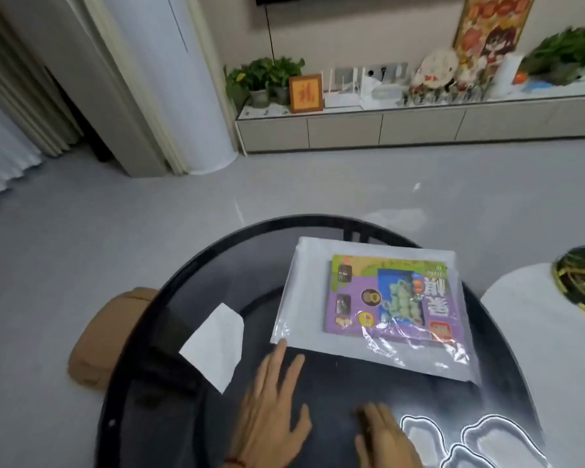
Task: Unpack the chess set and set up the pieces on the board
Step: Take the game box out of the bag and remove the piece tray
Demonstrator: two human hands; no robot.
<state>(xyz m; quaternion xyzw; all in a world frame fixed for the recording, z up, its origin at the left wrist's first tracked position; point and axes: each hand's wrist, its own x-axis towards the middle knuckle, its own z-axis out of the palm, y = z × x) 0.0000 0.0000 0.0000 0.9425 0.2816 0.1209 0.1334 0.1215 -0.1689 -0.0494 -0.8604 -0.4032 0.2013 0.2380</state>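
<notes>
The bagged chess set [385,298] lies flat on the desk [142,332], ahead and slightly right of both hands. The left hand [271,407], fingers straight, reaches nearest, touching the bag's near-left corner; the right hand [382,437] rests flat, holding nothing.

Brown stool [98,336] beside glass table [169,298]

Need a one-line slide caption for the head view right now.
Both hands, left hand and right hand, open on the dark round table, before the chess set box sealed in its clear plastic bag.
</notes>
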